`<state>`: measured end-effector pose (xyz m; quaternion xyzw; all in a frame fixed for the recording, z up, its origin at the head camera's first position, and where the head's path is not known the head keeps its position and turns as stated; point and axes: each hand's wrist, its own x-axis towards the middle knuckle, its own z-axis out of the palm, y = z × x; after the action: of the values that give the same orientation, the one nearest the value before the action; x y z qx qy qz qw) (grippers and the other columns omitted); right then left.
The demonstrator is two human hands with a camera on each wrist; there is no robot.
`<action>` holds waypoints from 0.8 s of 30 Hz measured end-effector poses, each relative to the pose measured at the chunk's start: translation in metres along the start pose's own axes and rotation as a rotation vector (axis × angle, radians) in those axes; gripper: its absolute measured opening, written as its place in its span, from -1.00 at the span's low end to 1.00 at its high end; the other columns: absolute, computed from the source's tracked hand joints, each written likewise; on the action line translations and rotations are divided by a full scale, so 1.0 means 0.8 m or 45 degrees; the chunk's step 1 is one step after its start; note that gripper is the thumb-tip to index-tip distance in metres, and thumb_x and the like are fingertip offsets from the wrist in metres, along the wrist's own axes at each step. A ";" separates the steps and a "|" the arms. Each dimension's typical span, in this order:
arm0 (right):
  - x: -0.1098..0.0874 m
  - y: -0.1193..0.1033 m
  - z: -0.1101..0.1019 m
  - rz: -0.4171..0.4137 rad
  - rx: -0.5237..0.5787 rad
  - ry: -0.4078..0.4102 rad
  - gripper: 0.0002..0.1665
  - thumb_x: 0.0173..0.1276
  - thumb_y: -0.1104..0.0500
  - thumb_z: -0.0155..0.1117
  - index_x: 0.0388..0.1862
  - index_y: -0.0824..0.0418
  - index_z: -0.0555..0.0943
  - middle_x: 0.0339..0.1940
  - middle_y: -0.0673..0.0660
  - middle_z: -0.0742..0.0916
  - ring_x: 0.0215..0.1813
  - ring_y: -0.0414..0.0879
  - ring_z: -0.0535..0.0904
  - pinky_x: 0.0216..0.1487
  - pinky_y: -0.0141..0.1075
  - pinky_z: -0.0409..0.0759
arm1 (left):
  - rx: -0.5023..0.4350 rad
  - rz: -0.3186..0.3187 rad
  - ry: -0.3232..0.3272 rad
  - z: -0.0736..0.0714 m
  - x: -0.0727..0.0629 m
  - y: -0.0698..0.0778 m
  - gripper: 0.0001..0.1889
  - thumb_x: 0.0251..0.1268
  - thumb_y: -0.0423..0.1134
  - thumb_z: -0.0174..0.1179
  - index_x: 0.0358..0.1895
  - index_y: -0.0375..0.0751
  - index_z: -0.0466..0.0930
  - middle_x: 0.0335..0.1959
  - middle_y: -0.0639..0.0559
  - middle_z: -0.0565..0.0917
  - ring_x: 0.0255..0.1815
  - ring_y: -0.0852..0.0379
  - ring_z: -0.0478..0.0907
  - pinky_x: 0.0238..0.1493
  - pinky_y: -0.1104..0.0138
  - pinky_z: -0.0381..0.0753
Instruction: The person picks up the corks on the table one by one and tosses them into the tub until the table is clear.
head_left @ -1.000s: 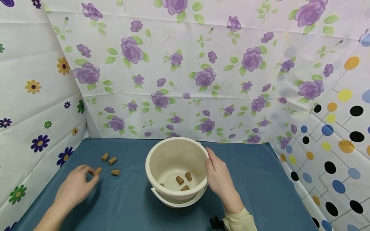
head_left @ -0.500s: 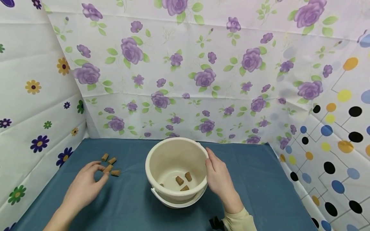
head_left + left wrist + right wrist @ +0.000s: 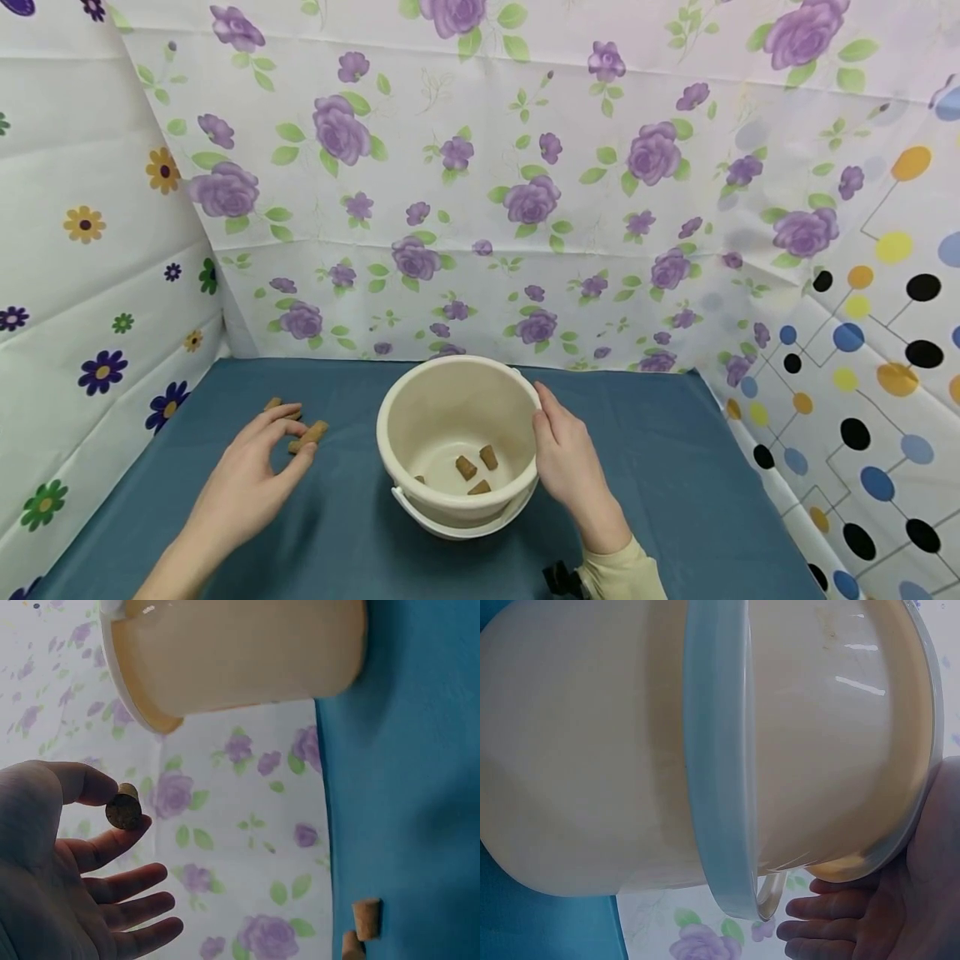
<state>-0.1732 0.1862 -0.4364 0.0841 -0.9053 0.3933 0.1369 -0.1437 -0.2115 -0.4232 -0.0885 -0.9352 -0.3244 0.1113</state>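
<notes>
Between thumb and index finger my left hand (image 3: pixel 247 479) pinches a cork stopper (image 3: pixel 124 808), with the other fingers spread loosely. It is raised above the blue cloth, left of the bucket. Other corks (image 3: pixel 367 919) lie on the cloth behind that hand, partly hidden by it in the head view. A cream bucket (image 3: pixel 384 442) stands upright at the middle, its handle (image 3: pixel 718 750) lowered toward me. Several corks (image 3: pixel 466 467) lie on its floor. My right hand (image 3: pixel 573 462) holds the bucket's right rim, thumb at the rim and fingers outside along the wall.
Blue cloth (image 3: pixel 675 467) covers the table. Floral sheets (image 3: pixel 480 167) hang behind and at the left, and a dotted sheet (image 3: pixel 885 417) hangs at the right. A small black object (image 3: pixel 561 578) sits by the right sleeve.
My left hand has moved right with the pinched cork, from the left side of the cork group to above it, toward the bucket. The right hand and bucket stay put.
</notes>
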 end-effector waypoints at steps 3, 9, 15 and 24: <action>0.000 0.000 0.000 0.001 -0.001 0.001 -0.40 0.80 0.12 -0.12 0.68 0.29 0.34 0.55 0.34 0.53 0.51 0.28 0.49 0.45 0.25 0.50 | -0.005 0.007 -0.005 0.002 -0.001 0.010 -0.61 0.62 0.08 0.22 0.02 -0.20 0.73 0.49 -0.27 0.48 0.54 -0.47 0.29 0.30 -0.46 0.38; 0.000 0.000 0.000 0.006 0.003 -0.006 -0.40 0.80 0.11 -0.13 0.69 0.29 0.32 0.56 0.33 0.52 0.52 0.27 0.48 0.47 0.25 0.49 | -0.039 0.060 0.024 0.007 0.001 0.026 -0.66 0.62 0.04 0.25 0.04 -0.19 0.74 0.50 -0.22 0.48 0.42 -0.36 0.45 0.18 -0.36 0.54; 0.000 0.000 -0.001 0.004 0.004 -0.004 -0.40 0.80 0.12 -0.13 0.68 0.30 0.32 0.56 0.32 0.52 0.53 0.26 0.48 0.47 0.23 0.48 | -0.091 0.144 0.076 0.016 0.008 0.045 -0.69 0.60 -0.01 0.28 0.05 -0.19 0.75 0.48 -0.17 0.52 0.36 -0.28 0.53 0.04 -0.20 0.69; 0.001 0.000 -0.001 -0.005 -0.001 0.000 -0.40 0.80 0.12 -0.12 0.68 0.29 0.32 0.56 0.32 0.53 0.51 0.26 0.50 0.45 0.23 0.51 | -0.185 0.215 0.074 0.028 0.016 0.074 -0.78 0.55 -0.10 0.35 0.07 -0.12 0.74 0.49 -0.06 0.51 0.48 -0.25 0.43 0.26 -0.33 0.53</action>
<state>-0.1741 0.1869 -0.4355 0.0858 -0.9053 0.3926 0.1378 -0.1454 -0.1503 -0.4021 -0.1655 -0.8947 -0.3834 0.1586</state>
